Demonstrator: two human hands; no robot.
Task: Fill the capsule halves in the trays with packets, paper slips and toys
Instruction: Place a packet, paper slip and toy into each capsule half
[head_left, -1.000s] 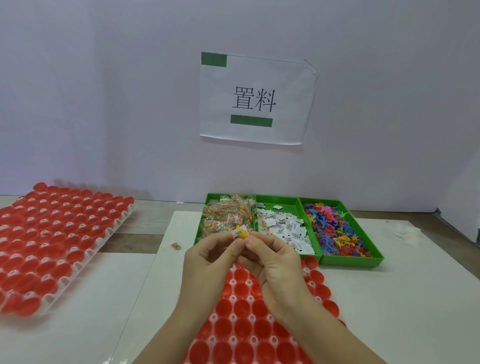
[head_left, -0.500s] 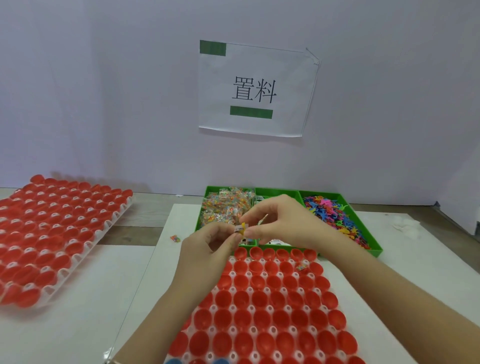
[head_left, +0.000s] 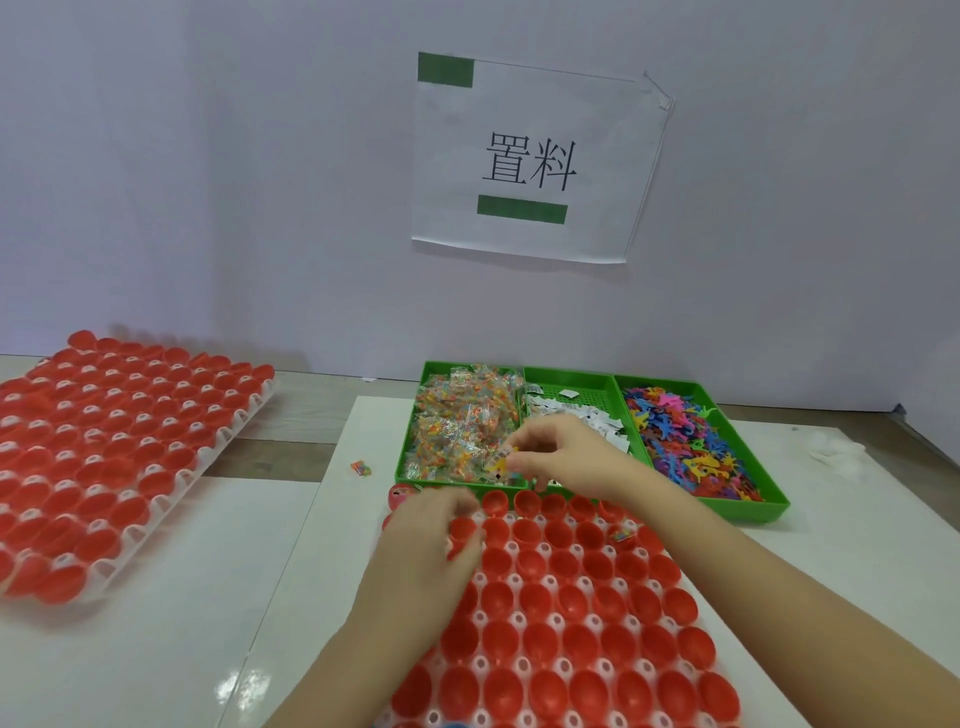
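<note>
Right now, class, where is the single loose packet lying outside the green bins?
In the head view, the loose packet lies on the white board, just left of the green bin of packets, beyond the left hand.

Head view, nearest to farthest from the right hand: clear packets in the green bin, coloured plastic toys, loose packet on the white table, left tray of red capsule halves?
1. Clear packets, beneath the right hand.
2. Coloured plastic toys, to the right.
3. Loose packet, leftward.
4. Red capsule tray, far left.
</note>
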